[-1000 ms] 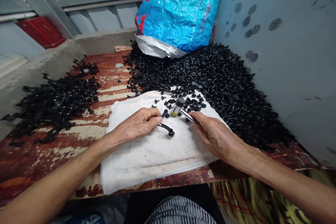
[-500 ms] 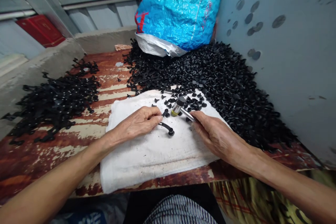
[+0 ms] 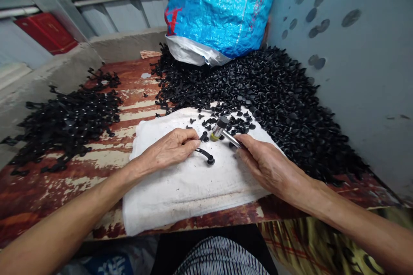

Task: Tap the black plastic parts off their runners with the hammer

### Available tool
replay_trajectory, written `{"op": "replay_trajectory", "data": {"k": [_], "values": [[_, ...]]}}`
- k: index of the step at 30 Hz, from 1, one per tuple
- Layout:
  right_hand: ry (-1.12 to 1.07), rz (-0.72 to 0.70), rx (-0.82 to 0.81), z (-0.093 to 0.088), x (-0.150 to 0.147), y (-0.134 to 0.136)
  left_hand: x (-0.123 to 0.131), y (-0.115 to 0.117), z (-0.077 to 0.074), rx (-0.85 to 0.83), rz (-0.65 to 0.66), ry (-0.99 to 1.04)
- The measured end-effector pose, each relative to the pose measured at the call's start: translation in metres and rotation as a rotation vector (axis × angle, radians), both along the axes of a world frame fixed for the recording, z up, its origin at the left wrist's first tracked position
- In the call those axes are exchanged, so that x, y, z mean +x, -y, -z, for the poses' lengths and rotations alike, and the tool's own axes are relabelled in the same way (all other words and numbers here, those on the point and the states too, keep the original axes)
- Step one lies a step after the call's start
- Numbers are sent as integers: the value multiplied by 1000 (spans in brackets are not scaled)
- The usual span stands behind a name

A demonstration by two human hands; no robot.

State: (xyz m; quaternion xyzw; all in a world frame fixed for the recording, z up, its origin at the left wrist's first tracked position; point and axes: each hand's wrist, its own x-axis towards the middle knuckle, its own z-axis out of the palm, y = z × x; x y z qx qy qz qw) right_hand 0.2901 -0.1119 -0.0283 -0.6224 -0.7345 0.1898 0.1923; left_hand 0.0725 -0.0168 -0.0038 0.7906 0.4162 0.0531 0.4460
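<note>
My left hand (image 3: pixel 172 148) is closed over the white cloth, thumb and fingers pinched on a black plastic strap-like part (image 3: pixel 204 154). A curved arm of it sticks out to the right and ends in a round knob resting on the cloth. Another black end (image 3: pixel 204 136) shows above the fingertips; whether it belongs to the same piece is hidden. My right hand (image 3: pixel 266 161) is wrapped round the metal handle of a small mallet (image 3: pixel 220 128). Its head has a black face up and a yellow face down, close to the cloth, just right of the black end.
A folded white cloth (image 3: pixel 180 189) lies on the worn red-brown table (image 3: pixel 106 159), with loose black studs (image 3: pixel 241 124) on it. A large heap of black studs (image 3: pixel 274 86) spreads behind, under a blue sack (image 3: pixel 222 4). Black strap parts (image 3: pixel 74 120) are piled left. A grey panel (image 3: pixel 361 77) stands right.
The camera view has shifted very slightly. Both hands, the mallet and the black strap part stay in practically the same place on the cloth.
</note>
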Motion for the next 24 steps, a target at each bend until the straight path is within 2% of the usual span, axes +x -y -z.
{"op": "replay_trajectory", "data": {"k": [18, 24], "values": [[14, -15, 31, 1, 2, -1, 0, 3, -5, 17, 3, 13], [21, -18, 25, 0, 1, -1, -1, 2, -2, 16, 3, -3]]}}
